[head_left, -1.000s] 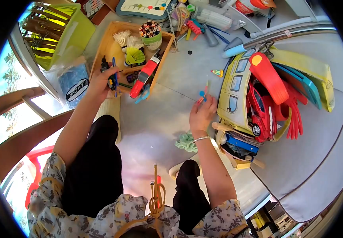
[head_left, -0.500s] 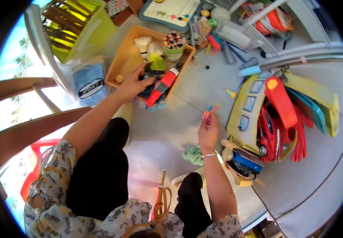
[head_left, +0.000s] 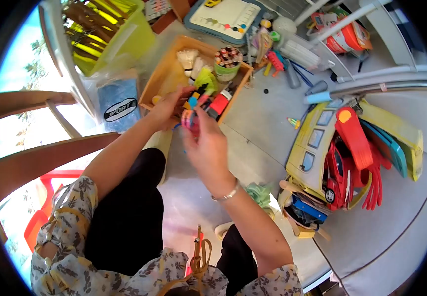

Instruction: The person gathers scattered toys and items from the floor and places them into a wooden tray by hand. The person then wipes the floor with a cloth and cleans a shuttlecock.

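Since the earlier frame, the right hand [head_left: 208, 145] has swung from the middle of the floor up to the wooden box [head_left: 171, 74] in the upper middle, bringing one small colourful piece [head_left: 193, 102] with it. Its thumb and fingers pinch that piece, which is blurred, just above the box's near edge. The left hand [head_left: 166, 109], close beside it, has its fingers bent over the same edge; I cannot tell whether it grips anything.

The one box holds one green cup [head_left: 226, 71] packed with pencils, too many to count, one yellow-green shuttlecock [head_left: 206, 79], what look like two white shuttlecocks [head_left: 187, 59] and one red toy vehicle [head_left: 219, 104], partly hidden by the right hand.

On the floor [head_left: 253, 138], right of centre, lie one small black disc [head_left: 266, 91] and one little multicoloured cone [head_left: 294, 123]. One green scrunchie [head_left: 258, 195] sits beyond the right wrist. At the right of the frame, one yellow van-shaped case [head_left: 306, 148] stands open, with one red toy car [head_left: 336, 172] inside.
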The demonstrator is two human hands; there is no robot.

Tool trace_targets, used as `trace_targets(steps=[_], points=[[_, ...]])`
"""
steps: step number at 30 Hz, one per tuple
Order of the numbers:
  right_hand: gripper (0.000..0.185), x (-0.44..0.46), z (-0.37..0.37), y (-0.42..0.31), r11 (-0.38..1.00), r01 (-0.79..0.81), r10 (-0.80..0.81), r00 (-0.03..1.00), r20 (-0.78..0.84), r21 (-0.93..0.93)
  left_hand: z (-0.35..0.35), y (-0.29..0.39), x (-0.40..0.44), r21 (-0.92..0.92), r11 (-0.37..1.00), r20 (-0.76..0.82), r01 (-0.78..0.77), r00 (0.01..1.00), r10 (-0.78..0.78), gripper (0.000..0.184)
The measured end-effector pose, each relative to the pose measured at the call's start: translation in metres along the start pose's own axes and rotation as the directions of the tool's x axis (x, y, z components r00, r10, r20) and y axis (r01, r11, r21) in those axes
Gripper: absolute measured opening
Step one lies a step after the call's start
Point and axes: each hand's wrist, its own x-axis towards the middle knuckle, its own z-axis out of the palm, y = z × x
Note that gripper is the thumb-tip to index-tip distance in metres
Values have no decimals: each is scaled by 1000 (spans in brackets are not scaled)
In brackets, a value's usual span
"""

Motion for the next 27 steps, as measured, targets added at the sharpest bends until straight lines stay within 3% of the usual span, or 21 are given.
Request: trace_targets(steps=[1, 2, 3, 6, 7, 8, 10, 11, 13, 15, 17, 19, 20, 22, 24, 26, 27], points=[[41, 4, 6, 1, 998, 45, -47, 998, -50, -34, 2, 8, -8, 101, 993, -31, 58, 998, -55, 64], [43, 5, 11, 4, 993, 88, -95, 991, -94, -79, 0, 7, -8, 41, 999, 66, 34, 997, -36, 67], [43, 5, 9, 1, 999, 28, -28, 999, -19, -37, 4, 9, -11, 97, 995, 27, 13, 1000, -15, 66], [36, 4, 1, -1, 996, 73, -72, 997, -38, 44, 6, 13, -13, 222, 975, -44, -24, 998, 35, 64], [36, 4, -1, 3, 997, 71, -70, 997, -37, 32, -5, 11, -9, 85, 990, -54, 111, 993, -107, 65], [33, 6, -1, 8, 991, 120, -114, 988, -102, 56, -10, 1, -3, 79, 991, -50, 111, 993, -108, 65], [29, 10, -5, 13, 982, 174, -158, 972, -172, 81, -9, -1, -1, 200, 979, 14, -25, 1000, 22, 72], [26, 11, -14, 19, 988, 147, -134, 971, -198, 52, -11, 1, 1, 230, 970, 97, -73, 994, 52, 75], [23, 15, -38, 27, 997, 11, 6, 976, -216, 79, 8, 14, -15, 237, 971, 42, -20, 999, 10, 77], [25, 21, -62, 68, 989, -13, -37, 945, -326, -149, 1, 9, -11, 230, 973, -6, 22, 1000, -21, 80], [33, 24, -80, 112, 863, -191, -45, 893, -449, -467, 15, 18, -18, 224, 972, -27, 68, 998, -64, 74], [44, 23, -98, 151, 638, -343, 4, 897, -443, -689, 19, 19, -21, 226, 967, -52, 117, 993, -108, 68], [44, 18, -102, 167, 643, -347, 9, 895, -446, -683, 18, 15, -19, 222, 973, -26, 61, 998, -56, 61], [48, 15, -105, 177, 523, -388, 80, 909, -409, -759, 17, 13, -16, 225, 974, -4, 3, 1000, -2, 54], [45, 10, -105, 172, 547, -429, 169, 898, -407, -719, 13, 10, -13, 294, 956, -81, -5, 996, 31, 50], [43, 7, -104, 166, 569, -461, 255, 886, -387, -681, 7, 3, -7, 249, 967, -88, -61, 992, 85, 53], [41, 7, -103, 168, 674, -481, 287, 870, -402, -561, 19, 7, -12, 260, 966, -142, -15, 988, 53, 54]])
